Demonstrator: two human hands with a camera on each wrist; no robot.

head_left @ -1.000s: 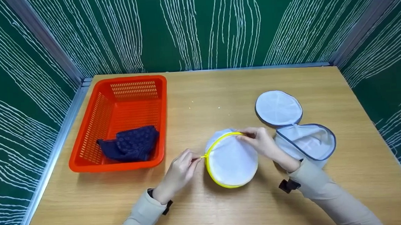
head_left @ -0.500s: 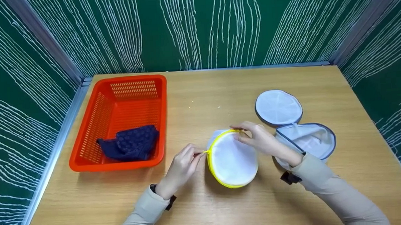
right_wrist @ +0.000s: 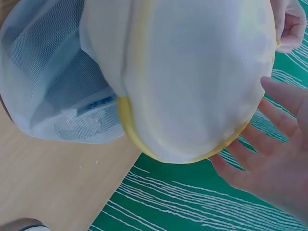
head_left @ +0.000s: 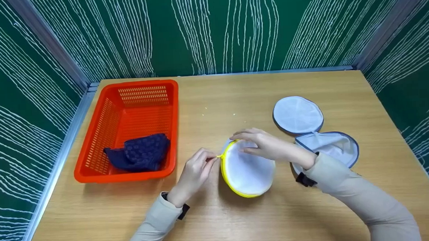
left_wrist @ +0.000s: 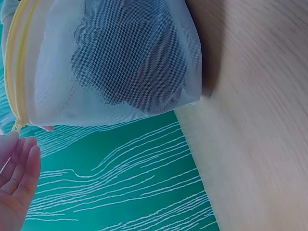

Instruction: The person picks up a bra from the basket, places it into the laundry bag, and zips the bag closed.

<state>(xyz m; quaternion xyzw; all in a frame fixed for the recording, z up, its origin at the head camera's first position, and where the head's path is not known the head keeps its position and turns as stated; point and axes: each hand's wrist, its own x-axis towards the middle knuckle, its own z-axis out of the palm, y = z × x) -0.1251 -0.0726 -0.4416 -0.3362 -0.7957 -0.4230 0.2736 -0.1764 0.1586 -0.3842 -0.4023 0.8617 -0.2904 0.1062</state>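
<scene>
A white mesh laundry bag (head_left: pixel 252 170) with a yellow zipper (head_left: pixel 236 191) round its lid stands on the table between both hands. Dark cloth (left_wrist: pixel 130 57) shows through its mesh side in the left wrist view. My left hand (head_left: pixel 193 175) pinches the small yellow zipper pull (left_wrist: pixel 17 128) at the bag's left edge. Over the lid's far edge lies my right hand (head_left: pixel 267 144); its fingers (right_wrist: pixel 255 139) are extended along the yellow rim, with the thumb on the lid side.
An orange basket (head_left: pixel 78 175) on the left holds a folded navy cloth (head_left: pixel 142 153). To the right, close to the right forearm, a second mesh bag (head_left: pixel 333 149) with dark trim lies open, its round lid (head_left: pixel 298 114) folded back. Green panels (head_left: pixel 217 32) enclose the table.
My right hand has slid left along the lid's far rim, its fingers straightening. The left hand has moved slightly away from me with the zipper pull, and the bag has tilted and shifted a little.
</scene>
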